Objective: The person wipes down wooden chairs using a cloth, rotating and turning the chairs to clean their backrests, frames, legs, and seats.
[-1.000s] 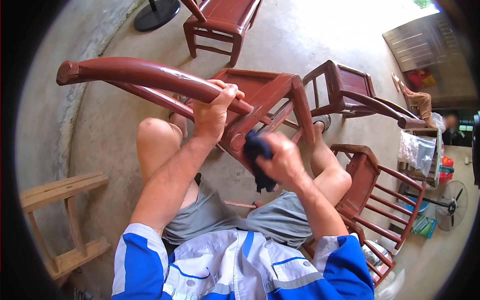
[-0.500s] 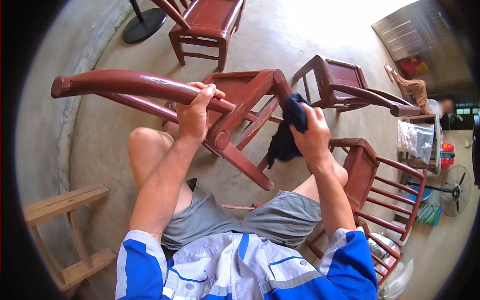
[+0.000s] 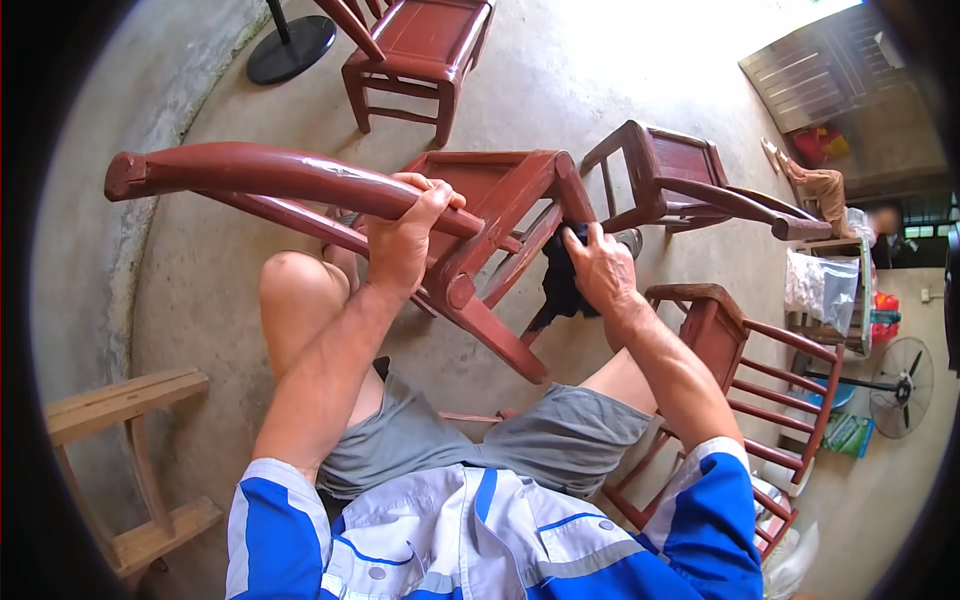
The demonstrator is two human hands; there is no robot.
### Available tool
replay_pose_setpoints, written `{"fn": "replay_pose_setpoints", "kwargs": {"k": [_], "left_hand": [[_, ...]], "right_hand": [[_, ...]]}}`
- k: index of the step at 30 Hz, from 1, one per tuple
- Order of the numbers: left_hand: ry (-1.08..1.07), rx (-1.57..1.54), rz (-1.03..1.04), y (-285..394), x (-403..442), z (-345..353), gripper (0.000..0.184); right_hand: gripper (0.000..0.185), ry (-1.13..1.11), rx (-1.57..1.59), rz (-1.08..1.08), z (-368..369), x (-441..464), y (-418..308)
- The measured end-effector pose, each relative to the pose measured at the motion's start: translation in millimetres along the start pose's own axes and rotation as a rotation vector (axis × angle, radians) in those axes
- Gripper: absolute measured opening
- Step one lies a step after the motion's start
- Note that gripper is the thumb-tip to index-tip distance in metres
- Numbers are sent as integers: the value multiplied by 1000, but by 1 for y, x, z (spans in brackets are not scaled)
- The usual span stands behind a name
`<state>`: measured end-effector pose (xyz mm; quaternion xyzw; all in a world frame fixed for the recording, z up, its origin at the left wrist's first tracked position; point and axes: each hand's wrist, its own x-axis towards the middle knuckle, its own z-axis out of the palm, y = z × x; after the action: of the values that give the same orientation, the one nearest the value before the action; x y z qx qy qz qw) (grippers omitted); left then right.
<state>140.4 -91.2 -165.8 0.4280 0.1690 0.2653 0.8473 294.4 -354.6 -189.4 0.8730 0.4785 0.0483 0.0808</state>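
Observation:
A reddish-brown wooden chair is tilted in front of me, its thick curved back post reaching to the left. My left hand is wrapped round that post close to the seat frame. With my right hand I hold a dark cloth against the chair's leg at the right, near the seat corner. Part of the cloth hangs below my fingers. Another leg points down toward my lap, in front of the grey shorts.
More reddish chairs stand at the top, at the right and lower right. A wooden frame is at the left, a black round base behind. A fan and a seated person are far right.
My right hand moved with the cloth from the near joint out to the far right leg, then slightly down along it. My left hand has kept its hold on the post.

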Motion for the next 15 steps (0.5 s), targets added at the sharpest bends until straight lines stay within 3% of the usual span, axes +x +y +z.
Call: {"fn": "replay_pose_setpoints", "kwargs": {"k": [1, 5, 9, 15], "left_hand": [[-7, 3, -8, 0, 1, 0, 14], [-55, -38, -13, 6, 7, 1, 14], [-58, -52, 33, -1, 0, 2, 13], [-7, -1, 29, 3, 1, 12, 10]], "right_hand": [[36, 108, 2, -69, -7, 7, 1], [33, 62, -117, -79, 8, 6, 9], [39, -288, 131, 240, 5, 7, -9], [34, -501, 488, 416, -1, -3, -1]]}}
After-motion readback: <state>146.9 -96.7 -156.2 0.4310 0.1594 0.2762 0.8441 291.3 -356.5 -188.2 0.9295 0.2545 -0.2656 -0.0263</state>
